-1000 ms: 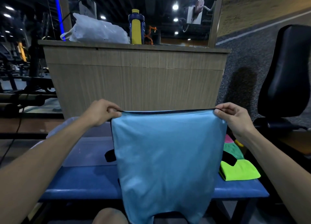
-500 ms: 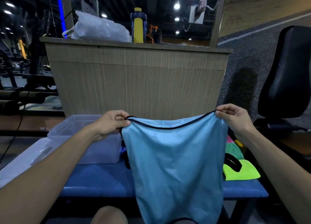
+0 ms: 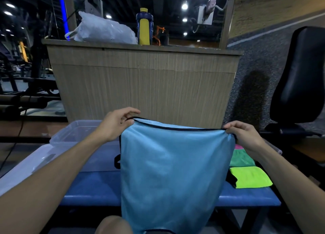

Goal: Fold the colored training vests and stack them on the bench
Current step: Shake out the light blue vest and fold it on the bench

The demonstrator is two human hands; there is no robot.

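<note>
Light blue vest (image 3: 175, 163) hanging upright above the bench (image 3: 91, 189), held at both top corners.

I am seeing the left hand (image 3: 114, 124) pinching the vest's upper left corner at its black trim between thumb and fingers, while the right hand (image 3: 244, 135) is pinching the upper right corner the same way. The vest's long axis is running vertically: black-trimmed top edge uppermost and nearly level, body hanging down in front of the bench toward my knee. No readable writing or brand is showing on it. Folded vests (image 3: 248, 175), neon green nearest, are lying on the bench at the right. A clear plastic bin (image 3: 77, 133) is sitting on the left.
</note>
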